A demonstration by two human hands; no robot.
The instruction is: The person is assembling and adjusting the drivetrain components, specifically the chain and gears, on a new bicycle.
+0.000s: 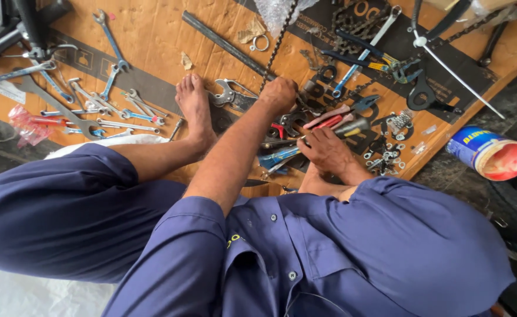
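Hands (305, 123) over tool pile (305, 138), grip contents obscured.

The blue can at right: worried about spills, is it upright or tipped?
Tipped. The blue can lies on its side, pinkish open end facing the camera.

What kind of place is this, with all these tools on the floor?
Probably a small repair workshop, maybe for cycles. Many spanners lie on flattened cardboard, a chain stretches up from the left hand, and an open tin stands nearby.

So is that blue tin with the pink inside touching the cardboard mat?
Apart. The head view shows dark floor between the blue tin and the cardboard mat's edge.
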